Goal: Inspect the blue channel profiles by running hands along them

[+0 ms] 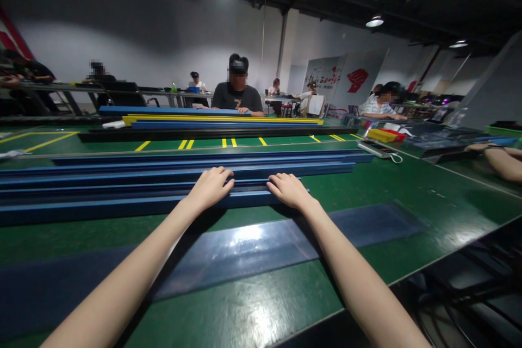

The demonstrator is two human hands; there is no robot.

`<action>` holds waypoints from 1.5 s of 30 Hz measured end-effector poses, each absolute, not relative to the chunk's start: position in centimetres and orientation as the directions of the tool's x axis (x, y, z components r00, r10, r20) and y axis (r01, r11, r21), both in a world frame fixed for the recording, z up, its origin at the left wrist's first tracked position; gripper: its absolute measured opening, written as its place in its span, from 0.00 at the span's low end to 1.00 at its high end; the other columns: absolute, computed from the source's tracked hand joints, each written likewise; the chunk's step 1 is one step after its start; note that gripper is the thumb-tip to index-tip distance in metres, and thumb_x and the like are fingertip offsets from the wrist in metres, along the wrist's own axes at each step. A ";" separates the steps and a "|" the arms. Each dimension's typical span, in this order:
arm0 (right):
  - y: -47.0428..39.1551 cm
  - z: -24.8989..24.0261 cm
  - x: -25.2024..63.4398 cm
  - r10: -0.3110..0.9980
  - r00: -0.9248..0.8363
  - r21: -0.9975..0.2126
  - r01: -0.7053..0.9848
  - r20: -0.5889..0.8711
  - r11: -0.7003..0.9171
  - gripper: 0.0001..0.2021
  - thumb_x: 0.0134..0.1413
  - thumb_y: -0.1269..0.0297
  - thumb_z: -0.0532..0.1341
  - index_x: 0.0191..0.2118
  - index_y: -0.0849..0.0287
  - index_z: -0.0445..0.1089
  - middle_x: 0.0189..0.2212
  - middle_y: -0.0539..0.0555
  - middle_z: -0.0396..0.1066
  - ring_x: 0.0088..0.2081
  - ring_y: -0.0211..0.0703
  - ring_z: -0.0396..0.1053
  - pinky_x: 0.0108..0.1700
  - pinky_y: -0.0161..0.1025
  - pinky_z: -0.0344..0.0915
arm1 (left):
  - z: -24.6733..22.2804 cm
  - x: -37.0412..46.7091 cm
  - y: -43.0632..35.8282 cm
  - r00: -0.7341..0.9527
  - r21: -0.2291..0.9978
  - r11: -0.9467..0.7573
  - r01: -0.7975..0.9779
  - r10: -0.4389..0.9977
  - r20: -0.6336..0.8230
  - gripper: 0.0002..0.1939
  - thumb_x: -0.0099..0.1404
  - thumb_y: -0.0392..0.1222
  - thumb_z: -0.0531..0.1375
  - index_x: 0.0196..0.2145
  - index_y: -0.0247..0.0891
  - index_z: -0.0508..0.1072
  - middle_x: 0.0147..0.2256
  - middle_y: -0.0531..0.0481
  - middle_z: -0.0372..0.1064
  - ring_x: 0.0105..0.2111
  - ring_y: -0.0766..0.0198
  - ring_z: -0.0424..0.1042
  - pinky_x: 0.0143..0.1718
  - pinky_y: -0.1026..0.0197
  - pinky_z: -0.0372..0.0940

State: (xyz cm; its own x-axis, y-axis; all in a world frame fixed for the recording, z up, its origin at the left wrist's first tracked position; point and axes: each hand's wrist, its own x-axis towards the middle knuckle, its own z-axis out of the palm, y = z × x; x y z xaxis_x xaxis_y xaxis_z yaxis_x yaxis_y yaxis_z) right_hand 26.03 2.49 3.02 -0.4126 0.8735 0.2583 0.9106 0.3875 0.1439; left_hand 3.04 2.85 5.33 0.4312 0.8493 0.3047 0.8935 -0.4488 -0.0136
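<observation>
My left hand (211,189) lies over the nearest long blue channel strip (101,207), its fingers bent over the far side and its thumb on the near side. Close to that strip's right end, my right hand (289,190) grips it the same way. Some fingertips are hidden behind the strip. Just beyond lie more blue strips (277,170), side by side along the table. Under my forearms a clear, bluish plastic sheet (248,250) is stretched flat on the green tabletop (261,310).
Farther back are a black strip (212,134), a yellow strip (220,119) and yellow tape marks (230,143). To the right sit a phone-like device (379,149) and a yellow tray (383,135). A co-worker (236,92) sits opposite; another person's arm (497,160) reaches in at right.
</observation>
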 end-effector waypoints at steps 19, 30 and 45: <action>2.3 2.8 26.1 0.868 -0.422 0.123 0.906 0.261 0.404 0.19 0.61 0.58 0.42 0.47 0.60 0.64 0.41 0.57 0.68 0.43 0.43 0.64 0.43 0.38 0.53 | 7.0 6.1 -0.6 0.589 0.208 -0.562 0.801 0.676 -0.443 0.14 0.43 0.46 0.64 0.29 0.39 0.74 0.26 0.52 0.71 0.23 0.67 0.65 0.20 0.68 0.53; 2.4 2.6 26.2 0.863 -0.424 0.123 0.906 0.277 0.405 0.19 0.61 0.58 0.41 0.47 0.60 0.64 0.40 0.57 0.68 0.42 0.43 0.64 0.42 0.38 0.53 | 5.0 5.8 0.8 0.633 0.300 -0.558 0.773 0.661 -0.402 0.09 0.43 0.44 0.64 0.23 0.37 0.72 0.20 0.54 0.66 0.21 0.68 0.62 0.19 0.68 0.52; 2.0 3.1 26.6 0.771 -0.518 0.106 0.848 0.370 0.519 0.19 0.61 0.60 0.40 0.48 0.61 0.63 0.44 0.58 0.66 0.45 0.43 0.60 0.45 0.38 0.51 | 6.5 5.6 0.2 0.641 0.342 -0.548 0.763 0.708 -0.297 0.05 0.51 0.33 0.53 0.24 0.37 0.68 0.22 0.53 0.68 0.23 0.68 0.65 0.21 0.69 0.54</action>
State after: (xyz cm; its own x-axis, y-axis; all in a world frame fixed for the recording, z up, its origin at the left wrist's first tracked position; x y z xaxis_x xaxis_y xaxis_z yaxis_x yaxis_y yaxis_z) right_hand 26.58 2.00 3.13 -0.5181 0.7711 0.3702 0.8482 0.5189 0.1061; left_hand 5.60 0.24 6.48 0.6412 0.7075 -0.2972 0.7633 -0.5480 0.3421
